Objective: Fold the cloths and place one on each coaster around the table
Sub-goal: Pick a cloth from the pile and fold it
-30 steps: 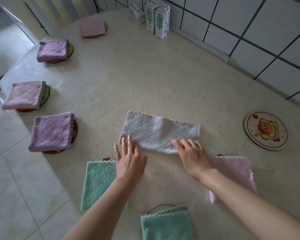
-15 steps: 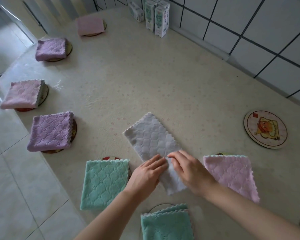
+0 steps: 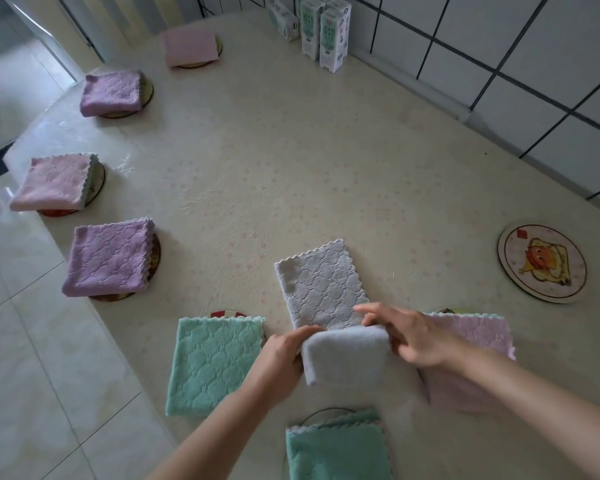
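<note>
We see the left hand point(image 3: 284, 355) and the right hand point(image 3: 413, 337) each grasping the grey cloth point(image 3: 323, 289) by its near edge (raised, curled over). A bare coaster point(image 3: 542, 263) lies well right of the right hand on the tabletop point(image 3: 291, 150).

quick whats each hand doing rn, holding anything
Left hand: grips the near end of the grey cloth, lifted for a fold.
Right hand: pinches the same lifted end at its other side.
</note>
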### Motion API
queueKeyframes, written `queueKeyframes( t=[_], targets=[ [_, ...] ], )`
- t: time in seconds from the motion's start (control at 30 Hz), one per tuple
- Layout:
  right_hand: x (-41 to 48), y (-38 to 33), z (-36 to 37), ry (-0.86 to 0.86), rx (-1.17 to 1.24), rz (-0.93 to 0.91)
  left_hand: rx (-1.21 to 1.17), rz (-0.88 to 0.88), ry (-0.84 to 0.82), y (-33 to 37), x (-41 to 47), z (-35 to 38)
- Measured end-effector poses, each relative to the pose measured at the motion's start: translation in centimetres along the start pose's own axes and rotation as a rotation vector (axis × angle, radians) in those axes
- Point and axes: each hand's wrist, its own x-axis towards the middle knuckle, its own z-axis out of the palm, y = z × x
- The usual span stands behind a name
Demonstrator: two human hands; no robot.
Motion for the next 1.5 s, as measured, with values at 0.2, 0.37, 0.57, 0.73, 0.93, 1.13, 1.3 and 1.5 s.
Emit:
queueKeyframes(
  t=[0.2,0.37,0.57,0.73,0.93,1.13,1.3,1.5],
  targets=[
    [3.5,-0.4,-1.4,0.103,0.220,0.253,-0.288,-0.497,0.012,0.8,4.1,-1.6],
    [7.8,-1.0,-1.1,0.252,-0.012,0.478,-0.714,-0.835,-0.034,1.4,6.7,-2.9],
    [9.2,-1.4,-2.1,0.257,-0.013,0.573,-0.826,-0.900,-0.063,1.1,6.6,-3.2],
    [11.1,-2.1,-2.7,0.376,0.148,0.531,-0.840,-0.910,-0.065,0.8,6.6,-3.3],
    [12.1,-2.5,-1.9,0.397,0.044,0.473,-0.804,-0.923,-0.060,0.4,6.9,-3.2],
    [12.6,-2.8,-1.7,0.497,0.233,0.502,-0.811,-0.946,-0.082,0.8,7.3,-3.5],
    [13.0,-3.2,-2.0,0.585,0.322,0.427,-0.809,-0.974,-0.091,0.8,7.6,-3.6],
    [13.4,-3.0,-1.9,0.540,0.236,0.510,-0.860,-1.035,-0.065,1.3,7.9,-4.1]
  ],
)
